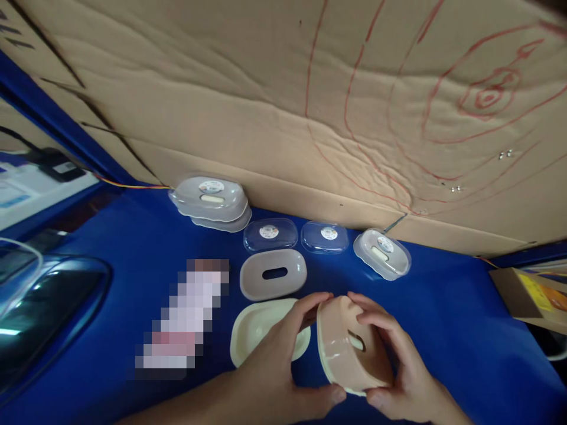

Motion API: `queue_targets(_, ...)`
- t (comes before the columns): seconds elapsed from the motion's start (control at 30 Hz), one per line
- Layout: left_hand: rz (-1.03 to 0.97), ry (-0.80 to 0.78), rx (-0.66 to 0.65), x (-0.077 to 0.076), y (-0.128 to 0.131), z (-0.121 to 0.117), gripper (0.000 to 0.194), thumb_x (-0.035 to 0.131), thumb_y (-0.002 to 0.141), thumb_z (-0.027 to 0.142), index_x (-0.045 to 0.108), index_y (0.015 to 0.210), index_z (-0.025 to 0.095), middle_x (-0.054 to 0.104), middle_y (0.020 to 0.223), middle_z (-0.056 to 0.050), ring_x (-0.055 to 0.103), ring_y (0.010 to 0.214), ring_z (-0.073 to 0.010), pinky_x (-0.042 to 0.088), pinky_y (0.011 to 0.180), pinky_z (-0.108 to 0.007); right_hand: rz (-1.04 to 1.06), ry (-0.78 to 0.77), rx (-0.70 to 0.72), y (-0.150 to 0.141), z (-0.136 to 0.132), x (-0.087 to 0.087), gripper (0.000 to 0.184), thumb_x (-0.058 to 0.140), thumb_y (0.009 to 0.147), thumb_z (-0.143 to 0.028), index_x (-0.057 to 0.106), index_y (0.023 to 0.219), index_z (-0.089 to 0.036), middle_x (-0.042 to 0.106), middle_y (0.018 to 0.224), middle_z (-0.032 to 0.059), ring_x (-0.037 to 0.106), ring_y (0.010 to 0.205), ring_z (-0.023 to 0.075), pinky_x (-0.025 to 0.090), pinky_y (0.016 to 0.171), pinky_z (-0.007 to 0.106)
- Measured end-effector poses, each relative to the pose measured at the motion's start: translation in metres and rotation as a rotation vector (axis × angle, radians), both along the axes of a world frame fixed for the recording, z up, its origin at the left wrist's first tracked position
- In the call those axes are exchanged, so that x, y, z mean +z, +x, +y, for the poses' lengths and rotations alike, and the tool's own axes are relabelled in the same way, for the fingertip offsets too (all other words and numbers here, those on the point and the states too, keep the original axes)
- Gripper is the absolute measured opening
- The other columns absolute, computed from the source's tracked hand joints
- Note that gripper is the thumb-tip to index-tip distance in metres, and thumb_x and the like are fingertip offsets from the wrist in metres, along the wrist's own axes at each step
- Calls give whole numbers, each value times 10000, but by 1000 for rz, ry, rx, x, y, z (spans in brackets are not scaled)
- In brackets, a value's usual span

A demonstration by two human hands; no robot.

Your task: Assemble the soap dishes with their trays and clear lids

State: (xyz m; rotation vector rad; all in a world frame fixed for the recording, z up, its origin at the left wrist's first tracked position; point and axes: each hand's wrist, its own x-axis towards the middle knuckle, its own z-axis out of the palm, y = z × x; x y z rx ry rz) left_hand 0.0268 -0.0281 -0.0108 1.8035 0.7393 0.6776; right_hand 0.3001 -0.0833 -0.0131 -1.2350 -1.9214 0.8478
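Note:
Between my two hands is an oval plastic box, a pinkish-beige slotted piece fitted against a cream rim, held tilted above the blue table. My left hand grips its left side, fingertips at the top and thumb along the lower edge. On the opposite side, my right hand is closed around it, fingers over the slotted face. Partly behind my left hand lies a cream oval tray. Just beyond it sits a greyish-pink oval piece with a slot in its middle.
Two clear lids with round stickers lie farther back. A stack of boxes stands back left, and another slotted box back right. A blurred-out item, a dark device, a cardboard wall and a carton surround these.

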Motion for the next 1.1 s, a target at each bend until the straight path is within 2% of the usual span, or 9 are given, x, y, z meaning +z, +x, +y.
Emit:
queue_targets(0.13, 127, 164, 55, -3, 5, -4, 1007, 834, 783, 289, 261, 1611, 288, 559, 1599, -134, 597, 1426, -317, 557, 1163, -464, 93, 52, -164, 20, 5, -1, 624, 507, 991, -737, 442, 1461, -332, 472, 1622, 173, 450, 1540, 407, 527, 1141, 574)
queue_targets(0.27, 249, 504, -70, -14, 13, -8, 802, 793, 851, 373, 407, 1544, 258, 600, 1531, -155, 558, 1422, -353, 401, 1232, -613, -99, 51, -211, 41, 27, -1, 584, 684, 980, -555, 449, 1463, -326, 410, 1675, 163, 403, 1572, 379, 438, 1218, 592)
queue_targets(0.33, 340, 633, -130, -20, 15, -9, 707, 733, 918, 455, 450, 1532, 246, 621, 1500, -161, 565, 1393, -366, 322, 1231, -665, -256, 66, -169, 43, 43, -2, 576, 748, 956, -458, 478, 1447, -326, 440, 1660, 151, 397, 1575, 365, 404, 1234, 617)
queue_targets(0.5, 513, 857, -153, -39, 15, -12, 569, 558, 1015, 578, 564, 1426, 185, 632, 1487, -202, 553, 1375, -374, 128, 1239, -622, -542, 130, 4, 22, 84, 1, 519, 774, 946, -398, 581, 1420, -317, 446, 1684, 119, 388, 1582, 353, 370, 1248, 632)
queue_targets(0.63, 518, 970, -98, -48, 15, -10, 565, 434, 1054, 613, 608, 1375, 183, 668, 1448, -222, 559, 1368, -367, -65, 1227, -619, -570, 63, 156, 4, 101, 4, 577, 844, 893, -374, 600, 1410, -298, 403, 1719, 108, 351, 1608, 325, 305, 1297, 611)
queue_targets(0.77, 549, 991, -62, -45, 13, -6, 571, 380, 1079, 608, 624, 1376, 186, 687, 1440, -208, 578, 1353, -352, -88, 1227, -608, -559, 16, 215, 7, 105, 6, 611, 796, 940, -425, 549, 1492, -332, 351, 1750, 74, 261, 1644, 303, 212, 1333, 602)
queue_targets(0.9, 581, 969, -38, -41, 10, -4, 582, 402, 1076, 629, 620, 1406, 202, 666, 1487, -189, 579, 1362, -343, -65, 1236, -588, -658, 88, 1, 37, 104, 10, 661, 645, 1019, -556, 414, 1609, -368, 276, 1778, 90, 219, 1653, 344, 145, 1320, 652)
queue_targets(1.0, 553, 977, -23, -41, 10, -5, 597, 453, 1056, 652, 613, 1426, 211, 669, 1486, -176, 586, 1350, -349, -24, 1235, -596, -780, 147, -284, 66, 106, 10, 690, 588, 1028, -588, 360, 1632, -345, 284, 1763, 138, 254, 1635, 385, 205, 1280, 688)
queue_targets(1.1, 490, 950, -2, -38, 11, -5, 575, 528, 1035, 626, 590, 1451, 234, 664, 1491, -152, 593, 1343, -342, 98, 1223, -580, -808, 52, -388, 89, 111, 5, 848, 684, 936, -626, 321, 1644, -332, 280, 1750, 169, 317, 1589, 459, 277, 1229, 736)
